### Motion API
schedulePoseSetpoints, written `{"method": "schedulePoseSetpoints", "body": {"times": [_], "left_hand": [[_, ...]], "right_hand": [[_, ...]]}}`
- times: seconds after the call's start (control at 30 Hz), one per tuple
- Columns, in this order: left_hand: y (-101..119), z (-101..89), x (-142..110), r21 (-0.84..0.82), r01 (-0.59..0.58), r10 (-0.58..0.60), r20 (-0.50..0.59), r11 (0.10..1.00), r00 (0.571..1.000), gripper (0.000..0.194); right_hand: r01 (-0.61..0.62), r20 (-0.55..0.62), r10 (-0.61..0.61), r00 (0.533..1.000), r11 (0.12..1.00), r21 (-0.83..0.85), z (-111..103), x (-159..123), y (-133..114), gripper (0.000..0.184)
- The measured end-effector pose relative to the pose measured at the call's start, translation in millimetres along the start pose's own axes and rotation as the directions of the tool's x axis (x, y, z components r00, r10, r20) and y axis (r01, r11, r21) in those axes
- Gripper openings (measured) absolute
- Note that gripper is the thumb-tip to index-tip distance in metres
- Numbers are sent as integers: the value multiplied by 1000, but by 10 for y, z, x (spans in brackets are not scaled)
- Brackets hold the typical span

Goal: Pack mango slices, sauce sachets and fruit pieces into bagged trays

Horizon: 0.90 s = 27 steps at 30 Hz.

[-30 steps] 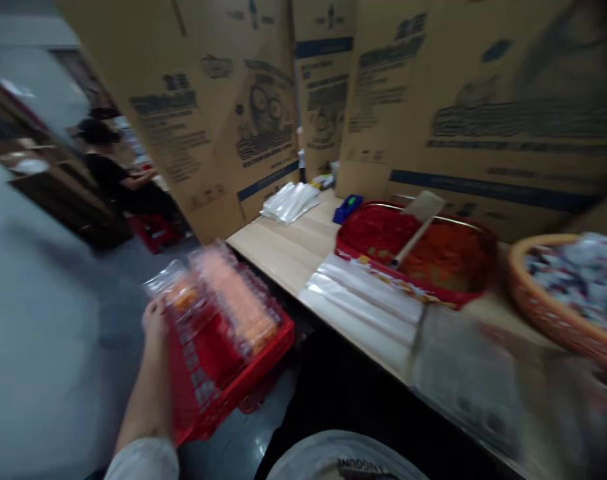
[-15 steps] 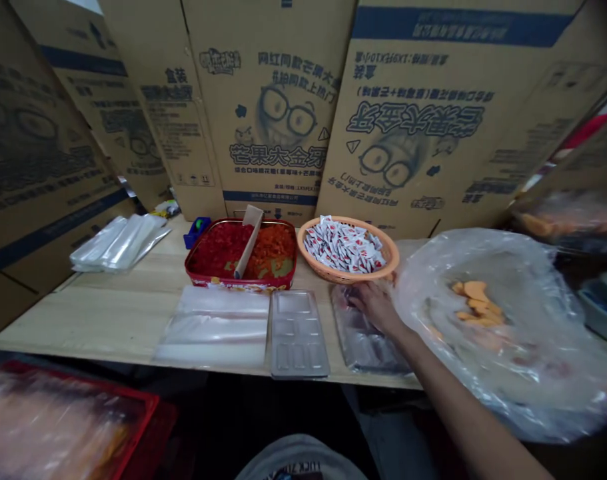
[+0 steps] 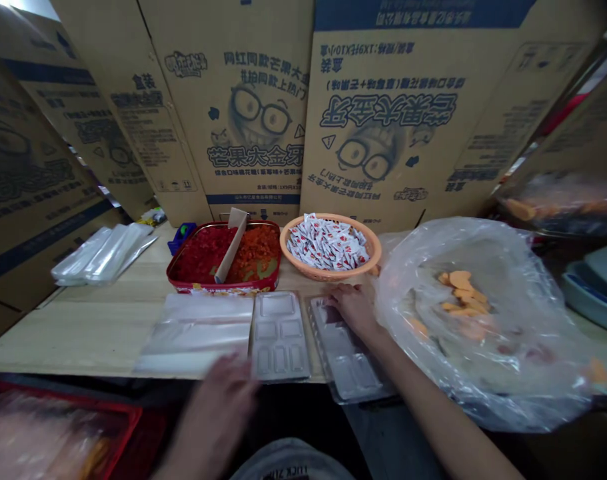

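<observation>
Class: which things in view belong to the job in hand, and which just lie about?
Likely in the job:
right tray, under right hand
left tray and plastic sleeves, nearest the blurred left hand
red tin and sachet basket, untouched nearby

Seemingly just lying about:
blue holder
blue tub, far right
printed cardboard, behind

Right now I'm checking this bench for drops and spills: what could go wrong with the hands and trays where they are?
The tray under the right hand juts past the table's front edge, so it might tip if let go there.
The left hand, blurred, is close to the flat bags and might knock them askew.
The right forearm runs beside the big bag and could snag it, shifting the orange pieces.
</observation>
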<state>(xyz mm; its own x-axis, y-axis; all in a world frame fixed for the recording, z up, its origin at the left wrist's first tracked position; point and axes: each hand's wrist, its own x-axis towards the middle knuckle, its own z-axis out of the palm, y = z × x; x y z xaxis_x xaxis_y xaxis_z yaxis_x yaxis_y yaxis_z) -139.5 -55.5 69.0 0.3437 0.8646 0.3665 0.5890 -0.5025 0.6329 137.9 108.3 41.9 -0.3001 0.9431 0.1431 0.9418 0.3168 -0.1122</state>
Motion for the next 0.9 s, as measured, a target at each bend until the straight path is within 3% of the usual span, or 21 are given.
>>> {"method": "schedulePoseSetpoints", "body": {"times": [0.03,0.1,0.17,0.23,0.53,0.9], "left_hand": [[62,213,56,39,-110,106,89,993,990,43],[155,680,207,142,-329,282,275,934,919,54],[184,1073,359,259,-442,327,387,859,862,57],[156,1298,454,326,-471,320,421,820,849,53],[104,1385,404,449,-477,338,357,755,871,48],[119,1461,406,507,-469,371,287,724,883,45]], "right_hand": [[10,-1,-10,1000,1000,8,4,13,15,18],[32,1,-32,999,999,26,29,18,47,20],[59,-8,-58,998,996,72,73,9,78,22],[74,-31,-70,997,989,131,122,4,103,24],[146,-128,-127,984,978,151,205,53,111,21],[277,-345,-245,906,959,49,297,52,161,18]]}}
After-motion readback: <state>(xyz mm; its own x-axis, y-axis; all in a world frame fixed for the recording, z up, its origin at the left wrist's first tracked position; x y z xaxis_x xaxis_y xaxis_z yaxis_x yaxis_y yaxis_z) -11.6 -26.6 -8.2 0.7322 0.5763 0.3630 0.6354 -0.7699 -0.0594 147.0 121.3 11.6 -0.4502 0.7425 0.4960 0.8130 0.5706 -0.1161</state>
